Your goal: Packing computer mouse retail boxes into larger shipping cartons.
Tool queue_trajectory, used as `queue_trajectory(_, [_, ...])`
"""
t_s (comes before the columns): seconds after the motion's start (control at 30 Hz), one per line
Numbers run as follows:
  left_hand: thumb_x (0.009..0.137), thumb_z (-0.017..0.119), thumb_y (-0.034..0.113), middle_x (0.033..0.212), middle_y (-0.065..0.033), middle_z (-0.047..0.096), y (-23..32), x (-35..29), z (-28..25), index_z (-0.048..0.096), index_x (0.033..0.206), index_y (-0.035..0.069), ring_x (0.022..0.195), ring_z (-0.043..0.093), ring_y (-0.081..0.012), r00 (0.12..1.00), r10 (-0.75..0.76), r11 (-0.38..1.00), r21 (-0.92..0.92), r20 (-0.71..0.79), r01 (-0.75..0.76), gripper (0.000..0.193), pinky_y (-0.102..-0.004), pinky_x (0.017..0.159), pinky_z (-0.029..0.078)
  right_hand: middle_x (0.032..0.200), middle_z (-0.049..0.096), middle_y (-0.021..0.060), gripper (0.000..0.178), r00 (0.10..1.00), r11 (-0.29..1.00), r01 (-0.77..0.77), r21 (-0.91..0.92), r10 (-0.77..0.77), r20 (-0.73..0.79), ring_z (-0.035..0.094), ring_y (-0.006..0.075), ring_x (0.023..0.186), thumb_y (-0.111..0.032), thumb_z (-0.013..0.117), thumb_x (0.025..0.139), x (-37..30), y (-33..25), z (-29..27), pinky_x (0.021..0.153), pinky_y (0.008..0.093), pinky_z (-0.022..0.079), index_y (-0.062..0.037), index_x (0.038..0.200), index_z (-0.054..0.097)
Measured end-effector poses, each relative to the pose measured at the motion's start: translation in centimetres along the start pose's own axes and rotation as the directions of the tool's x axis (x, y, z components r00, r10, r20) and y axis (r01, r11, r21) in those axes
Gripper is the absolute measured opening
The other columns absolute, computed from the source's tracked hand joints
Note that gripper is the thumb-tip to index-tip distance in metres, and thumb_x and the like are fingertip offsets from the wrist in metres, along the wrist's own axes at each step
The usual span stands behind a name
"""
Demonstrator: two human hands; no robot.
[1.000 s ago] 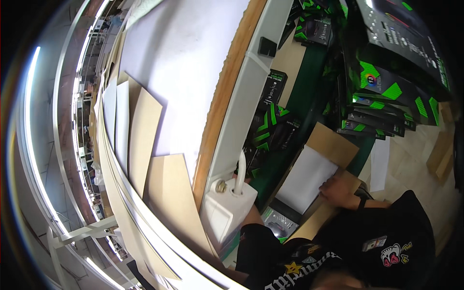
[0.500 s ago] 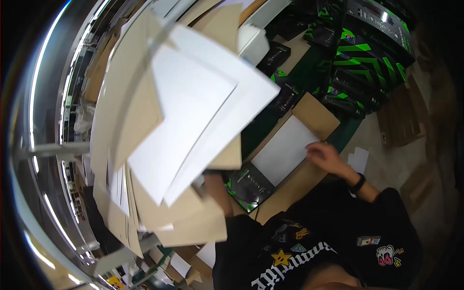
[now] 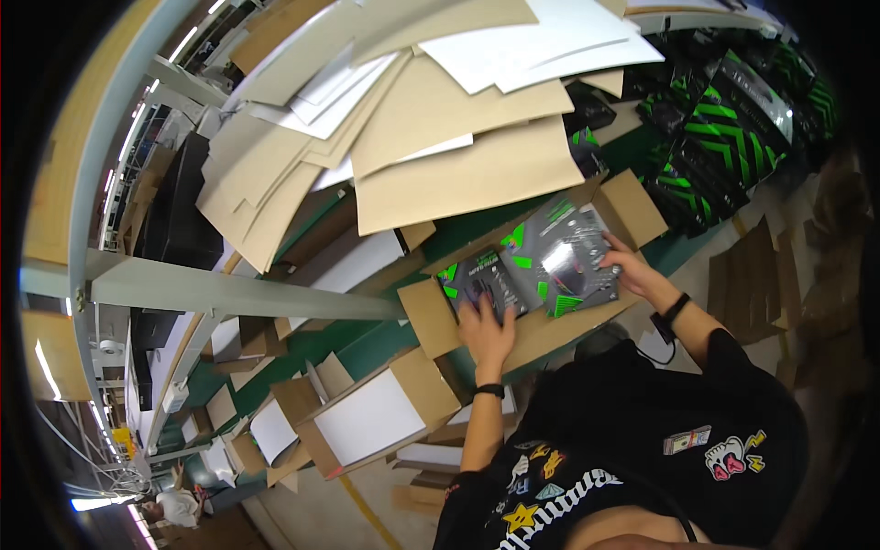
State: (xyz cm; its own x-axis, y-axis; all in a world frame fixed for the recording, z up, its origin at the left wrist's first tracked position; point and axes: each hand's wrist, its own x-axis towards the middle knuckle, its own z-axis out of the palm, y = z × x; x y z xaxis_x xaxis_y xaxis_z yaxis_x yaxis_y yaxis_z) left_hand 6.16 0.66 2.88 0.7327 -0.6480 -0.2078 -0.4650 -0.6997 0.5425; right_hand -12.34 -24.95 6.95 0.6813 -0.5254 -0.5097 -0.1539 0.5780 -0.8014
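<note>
An open brown carton (image 3: pixel 423 319) lies before me on the green conveyor. In its left end sits a small black box (image 3: pixel 493 275) with green marks. My left hand (image 3: pixel 486 335) rests on its near part, fingers spread. To its right, a larger grey-and-green box (image 3: pixel 559 257) in shiny wrap lies in the carton, slightly turned. My right hand (image 3: pixel 631 266) grips its right edge with bent fingers. A strip of white shows beyond that box; whatever lies under it is hidden.
Tan cardboard sheets (image 3: pixel 467 183) and white sheets (image 3: pixel 541 46) overhang the conveyor on a shelf. Wrapped black-and-green boxes (image 3: pixel 733 119) are piled at the far right. A grey metal beam (image 3: pixel 247 291) crosses on the left. Another open carton (image 3: pixel 367 422) with a white sheet stands beside mine.
The larger grey-and-green box now lies in the carton over the white sheet. My left hand has come out from under the cardboard sheets onto the small box. My view has swung left.
</note>
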Motion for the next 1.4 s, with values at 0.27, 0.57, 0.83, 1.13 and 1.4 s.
queue_trajectory(0.27, [0.085, 0.057, 0.039, 0.151, -0.0287, 0.020, -5.6, -2.1, 5.6, 0.032, 0.146, 0.005, 0.142, 0.015, -0.0425, 0.972, 0.033, 0.989, 0.147, -0.231, 0.001, 0.073, -0.0563, 0.112, 0.013, 0.081, 0.069, 0.0047, 0.022, 0.837, 0.880, -0.409, -0.240, 0.467, 0.285, 0.065, 0.0168, 0.076, -0.018, 0.059, 0.074, 12.5, 4.0, -1.4, 0.075, 0.0301, 0.051, -0.0041, 0.089, 0.067])
queue_trajectory(0.57, [0.094, 0.052, 0.032, 0.139, -0.0279, 0.041, 1.4, 2.1, 6.5, 0.050, 0.130, -0.003, 0.131, 0.037, -0.0423, 0.983, -0.070, 0.839, -0.543, -0.168, -0.033, 0.049, -0.0496, 0.111, 0.024, 0.099, 0.061, 0.0152, 0.066, 0.928, 0.973, -0.223, -0.051, 0.228, 0.295, 0.063, 0.0235, 0.084, -0.001, 0.056, 0.057, 10.8, 0.3, 2.4, 0.067, 0.0301, 0.054, 0.0069, 0.122, 0.049])
queue_trajectory(0.83, [0.082, 0.064, 0.042, 0.141, -0.0251, 0.035, 0.0, 2.4, 6.8, 0.046, 0.137, 0.009, 0.130, 0.030, -0.0432, 0.970, 0.138, 0.979, 0.179, -0.198, -0.103, 0.067, -0.0569, 0.108, 0.020, 0.118, 0.060, 0.0181, 0.087, 0.961, 0.792, -0.081, -0.605, 0.224, 0.164, 0.059, 0.0218, 0.107, -0.044, 0.082, 0.068, 13.2, 4.1, -0.3, 0.088, 0.0326, 0.049, 0.0063, 0.128, 0.044])
queue_trajectory(1.13, [0.085, 0.059, 0.051, 0.132, -0.0129, 0.045, -0.3, 7.4, 6.0, 0.058, 0.127, 0.015, 0.116, 0.042, -0.0360, 0.966, 0.104, 0.992, 0.089, -0.235, -0.085, 0.055, -0.0501, 0.095, 0.032, 0.097, 0.067, 0.0207, 0.090, 0.975, 0.786, -0.182, -0.591, 0.221, -0.006, 0.067, 0.0275, 0.090, -0.068, 0.069, 0.070, 11.5, 6.4, -0.3, 0.077, 0.0365, 0.053, 0.0130, 0.108, 0.062])
queue_trajectory(1.4, [0.079, 0.070, 0.041, 0.124, -0.0153, 0.048, 0.8, 7.9, 4.7, 0.042, 0.138, 0.008, 0.109, 0.045, -0.0346, 0.984, 0.110, 0.976, 0.201, -0.143, -0.080, 0.073, -0.0469, 0.095, 0.036, 0.118, 0.059, 0.0292, 0.097, 0.988, 0.815, -0.142, -0.562, 0.146, -0.038, 0.061, 0.0363, 0.105, -0.066, 0.067, 0.072, 12.5, 10.1, 2.5, 0.088, 0.0412, 0.048, 0.0155, 0.121, 0.051])
